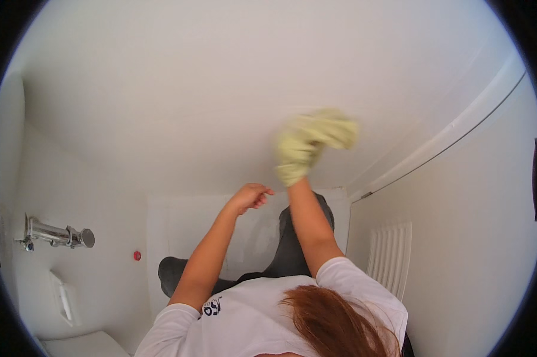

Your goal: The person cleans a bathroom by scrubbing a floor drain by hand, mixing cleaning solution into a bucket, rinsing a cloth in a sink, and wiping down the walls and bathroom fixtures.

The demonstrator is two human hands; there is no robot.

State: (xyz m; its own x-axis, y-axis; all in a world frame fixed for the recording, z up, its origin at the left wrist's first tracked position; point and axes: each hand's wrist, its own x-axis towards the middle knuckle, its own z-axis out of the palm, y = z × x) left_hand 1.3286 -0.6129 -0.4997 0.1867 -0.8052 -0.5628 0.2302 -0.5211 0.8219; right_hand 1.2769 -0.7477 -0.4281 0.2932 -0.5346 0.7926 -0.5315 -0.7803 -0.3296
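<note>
A yellow-green glove, blurred, covers my right hand (315, 140), which is at the smooth white wall panel (183, 102) before me. The glove looks bunched and folded towards its right end; whether a cloth is held in it cannot be told. Lower and to the left is my bare left hand (252, 197), its fingers loosely bent with nothing seen in them. It appears near the lower part of the panel; contact cannot be made out. My legs in dark grey trousers (293, 250) are bent apart below my arms.
At left, a chrome pipe fitting (56, 234) juts from the side wall, near a small red round part (137, 255) and a white recessed fixture (64, 300). A white door (456, 214) with a louvred vent (389, 256) stands at right. The pale floor (250, 232) shows between my legs.
</note>
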